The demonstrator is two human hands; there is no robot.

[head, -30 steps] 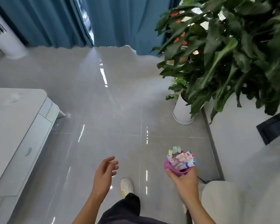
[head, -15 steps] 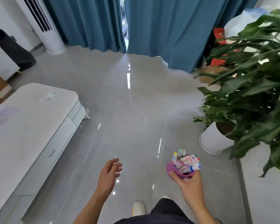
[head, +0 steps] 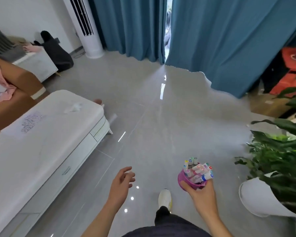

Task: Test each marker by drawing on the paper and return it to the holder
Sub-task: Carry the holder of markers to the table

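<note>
1. Step in hand, my read: carry the holder (head: 186, 180) over to the desk (head: 41, 151). No drawing is possible until it is parked there.
2. Right hand (head: 202, 195): the grip is curled round the pink holder from below, thumb on the near-left wall. It is held in the air, near right, over the floor (head: 161, 125).
3. The markers (head: 197, 170) are all in the holder, caps up, fanned and leaning to the right. Hold the cup level, since a tilt to the right would probably spill them.
4. Left hand (head: 120, 183): the grip is loose, fingers spread, holding nothing. It is free to steady the sheet or pull a cap.
5. The paper (head: 31, 122) looks like the faint sheet with purple scribbles on the desk top, far left and well apart from the holder. The edges are hard to make out.
6. Set the holder down just beside the sheet, not on it. Stay clear of the crumpled tissue (head: 73, 106) at the far end.
7. Route left, away from the plant (head: 280, 151) and its white pot (head: 256, 197), which sit close on the right.
8. Once the holder is down, take out one marker at a time so tested and untested ones don't mix.
</note>
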